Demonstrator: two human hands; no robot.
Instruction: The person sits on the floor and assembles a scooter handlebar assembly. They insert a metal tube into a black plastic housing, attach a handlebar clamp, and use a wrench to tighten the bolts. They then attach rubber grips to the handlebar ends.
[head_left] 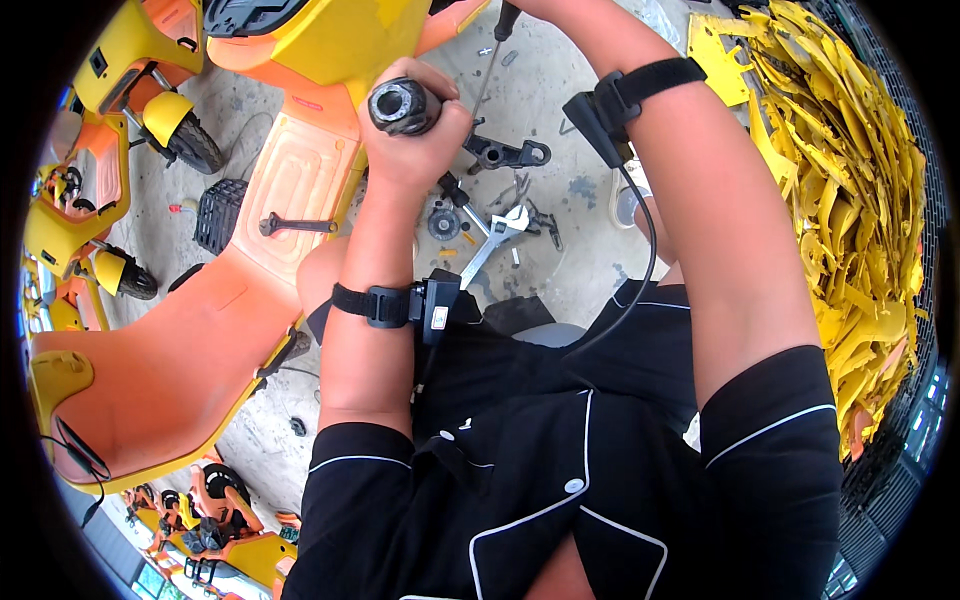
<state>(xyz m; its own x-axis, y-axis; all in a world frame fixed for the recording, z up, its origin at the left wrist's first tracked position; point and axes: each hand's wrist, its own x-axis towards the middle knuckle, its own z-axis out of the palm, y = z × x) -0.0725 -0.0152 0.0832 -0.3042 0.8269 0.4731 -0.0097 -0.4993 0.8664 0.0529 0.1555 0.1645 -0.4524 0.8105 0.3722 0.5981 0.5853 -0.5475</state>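
Observation:
My left hand [418, 140] is wrapped round a black handlebar grip [400, 106] whose hollow round end faces up. It is on the yellow and orange scooter [345, 45] in front of me. At the top edge my right hand [538, 7] is mostly cut off; a screwdriver [506, 24] with a dark handle and thin shaft points down from it. Under the shaft, a black metal bracket [500, 153] lies on the floor. One adjustable wrench [297, 225] rests on the scooter's orange footboard [300, 160]. Another, silver adjustable wrench [490, 245] is between my knees.
Yellow body panels [840, 200] are heaped high along the right. More scooters [120, 170] stand at the left and lower left. A black crate [220, 215] sits beyond the footboard. Small parts, among them a round disc [445, 223], lie scattered over the concrete floor [585, 190].

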